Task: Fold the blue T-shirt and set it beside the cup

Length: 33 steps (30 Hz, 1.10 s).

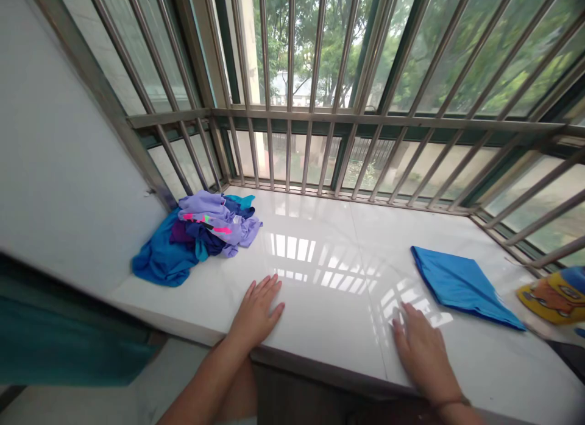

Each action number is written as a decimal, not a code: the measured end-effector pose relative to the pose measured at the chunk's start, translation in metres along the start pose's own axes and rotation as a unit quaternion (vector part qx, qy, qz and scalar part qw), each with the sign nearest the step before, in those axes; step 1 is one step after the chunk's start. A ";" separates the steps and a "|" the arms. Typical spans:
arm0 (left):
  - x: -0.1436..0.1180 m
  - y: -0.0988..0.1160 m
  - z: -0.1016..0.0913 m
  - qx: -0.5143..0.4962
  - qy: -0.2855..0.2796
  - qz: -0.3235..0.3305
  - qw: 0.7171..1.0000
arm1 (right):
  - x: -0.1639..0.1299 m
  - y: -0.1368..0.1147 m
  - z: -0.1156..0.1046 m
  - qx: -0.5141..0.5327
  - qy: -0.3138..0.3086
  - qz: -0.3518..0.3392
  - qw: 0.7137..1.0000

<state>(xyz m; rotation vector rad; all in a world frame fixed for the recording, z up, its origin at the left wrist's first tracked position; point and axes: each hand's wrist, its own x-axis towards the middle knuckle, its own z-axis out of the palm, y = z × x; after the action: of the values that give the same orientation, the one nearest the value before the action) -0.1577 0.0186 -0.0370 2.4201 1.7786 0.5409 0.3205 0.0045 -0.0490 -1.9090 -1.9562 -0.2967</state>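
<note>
My left hand lies flat, palm down, on the glossy white ledge near its front edge, holding nothing. My right hand also rests flat on the ledge, fingers together, just left of a folded blue cloth and apart from it. A heap of crumpled clothes in blue, purple and lilac with pink marks lies at the ledge's left end, well away from my left hand.
Metal window bars fence the ledge at the back and right. A grey wall closes the left side. An orange and yellow printed item lies at the far right. A teal fabric hangs below left.
</note>
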 end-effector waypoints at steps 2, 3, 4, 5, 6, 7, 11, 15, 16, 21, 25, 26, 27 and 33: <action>0.000 0.000 -0.001 0.000 0.001 0.002 1.000 | -0.012 -0.024 0.005 -0.012 -0.019 0.006 1.000; 0.001 0.000 -0.001 0.000 0.000 0.002 1.000 | -0.014 -0.030 0.005 -0.016 -0.024 0.007 1.000; 0.001 0.000 -0.002 0.001 -0.003 0.000 1.000 | -0.014 -0.033 0.004 -0.018 -0.025 0.006 1.000; 0.001 0.000 -0.003 0.002 -0.006 -0.001 1.000 | -0.012 -0.033 0.002 -0.017 -0.025 0.006 1.000; 0.002 0.000 -0.003 0.003 -0.008 -0.002 1.000 | -0.011 -0.033 0.000 -0.015 -0.026 0.005 1.000; 0.001 0.000 -0.003 0.004 -0.007 -0.002 1.000 | -0.009 -0.032 -0.002 -0.013 -0.026 0.003 1.000; -0.004 0.002 -0.001 0.001 0.016 0.003 1.000 | -0.006 -0.030 -0.006 -0.013 -0.033 0.002 0.999; -0.002 -0.001 0.002 -0.047 0.043 -0.012 0.998 | -0.007 -0.032 -0.005 -0.013 -0.034 0.004 0.999; 0.003 -0.004 0.001 -0.077 0.044 -0.025 0.996 | -0.007 -0.033 -0.004 -0.014 -0.033 0.007 0.999; 0.060 -0.039 -0.032 -0.151 0.049 -0.142 0.977 | -0.006 -0.037 -0.007 -0.018 -0.034 0.022 0.999; 0.110 -0.081 -0.083 0.024 0.077 -0.233 0.969 | -0.005 -0.041 -0.010 -0.016 -0.028 0.027 0.999; 0.119 -0.091 -0.094 0.058 0.054 -0.260 0.962 | -0.005 -0.042 -0.010 -0.016 -0.025 0.028 0.999; 0.126 -0.099 -0.104 0.078 0.023 -0.283 0.956 | -0.005 -0.043 -0.010 -0.016 -0.022 0.030 0.999; 0.121 -0.081 -0.121 0.078 0.009 -0.242 0.967 | -0.005 -0.042 -0.007 -0.013 -0.013 0.031 0.999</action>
<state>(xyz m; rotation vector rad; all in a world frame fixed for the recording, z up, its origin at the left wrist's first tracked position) -0.2403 0.1420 0.0810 1.9466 2.3858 0.3801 0.2795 -0.0053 -0.0404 -1.9956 -1.9131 -0.2816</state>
